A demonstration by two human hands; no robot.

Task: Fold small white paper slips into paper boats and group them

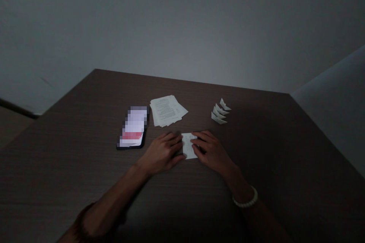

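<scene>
Now the small white rectangle of folded, printed paper (188, 145) lies flat on the table between my two hands, its long sides running away from me. My left hand (161, 154) sits palm down with its fingers slightly spread, their tips against the paper's left edge; my right hand (211, 151) lies just as flat, its fingers resting over the opposite edge. Neither hand closes on the paper: both stay open and press rather than grip. A few white folded paper pieces (219, 112) already stand done in an overlapping row ahead and to my right, while a loose stack of white printed sheets (168, 111) lies unfolded ahead and to my left. Beside it sits a black smartphone (132, 127) (its screen blurred out), all on a dark brown wood-grain tabletop (256, 140). A white beaded bracelet (245, 199) circles my right wrist.
</scene>
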